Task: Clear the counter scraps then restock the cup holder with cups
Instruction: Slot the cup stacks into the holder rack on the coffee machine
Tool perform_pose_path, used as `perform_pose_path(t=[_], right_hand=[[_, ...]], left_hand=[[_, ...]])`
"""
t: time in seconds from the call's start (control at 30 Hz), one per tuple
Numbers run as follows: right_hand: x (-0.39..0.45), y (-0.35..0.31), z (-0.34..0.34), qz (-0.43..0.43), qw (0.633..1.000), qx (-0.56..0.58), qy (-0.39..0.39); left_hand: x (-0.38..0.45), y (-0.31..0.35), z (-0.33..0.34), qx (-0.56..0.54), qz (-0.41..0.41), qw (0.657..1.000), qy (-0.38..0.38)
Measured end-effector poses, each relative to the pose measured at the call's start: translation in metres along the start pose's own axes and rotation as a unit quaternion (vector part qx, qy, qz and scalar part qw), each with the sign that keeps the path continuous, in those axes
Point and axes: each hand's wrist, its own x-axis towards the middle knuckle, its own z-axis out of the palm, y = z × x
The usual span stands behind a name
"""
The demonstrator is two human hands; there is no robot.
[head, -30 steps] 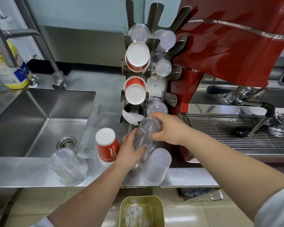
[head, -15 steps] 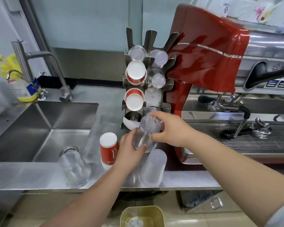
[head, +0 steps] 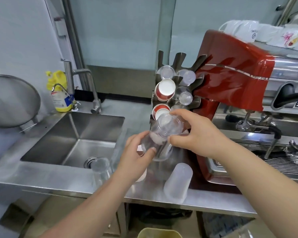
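both hands held one stack of clear cups [head: 162, 134] in the air, just in front of the cup holder [head: 176, 86] on the tabletop [head: 58, 179]. the left hand [head: 136, 157] was curled round the stack's lower, wider end, and the right hand [head: 196, 133] wrapped the upper end nearest the rack, thumb under and fingers over, so each grip was clamped on the stack. it was tilted with its closed bases pointing far and up toward the holder, prob. so it could slide base-first into a low slot, w/ one hand steering and the other pushing (my reading, not a thing seen).

upper slots already carried clear cups [head: 166, 73] and red paper cups [head: 165, 91]. a frosted cup stack [head: 177, 182] lay near the front edge, right of centre, and another clear cup [head: 100, 167] stood upside down near the sink [head: 72, 134], so restocking looked unfinished.

the lowest slots were hidden behind hands and stack, so which one was free can't be told. a pale rim behind the left wrist was too covered to name. the yellowish bin [head: 158, 233] below was cut off by the frame, contents unseen. motion blur softened the cup edges.
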Motion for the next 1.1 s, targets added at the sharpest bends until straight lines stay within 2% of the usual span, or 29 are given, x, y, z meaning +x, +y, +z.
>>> perform_pose_path(t=[0.27, 0.47, 0.67, 1.1], right_hand=[[0.028, -0.057, 0.043, -0.053, 0.998, 0.016, -0.014], [0.045, -0.091, 0.089, -0.075, 0.996, 0.008, -0.054], [0.05, -0.095, 0.137, -0.057, 0.993, -0.006, -0.105], [0.053, -0.063, 0.212, 0.023, 0.984, -0.046, -0.169]], left_hand=[[-0.011, 0.001, -0.087, 0.106, 0.018, 0.994, 0.026], [-0.025, -0.027, -0.133, 0.144, -0.009, 0.988, 0.052], [-0.037, -0.067, -0.147, 0.153, -0.073, 0.984, 0.051], [-0.043, -0.138, -0.141, 0.136, -0.144, 0.98, -0.008]])
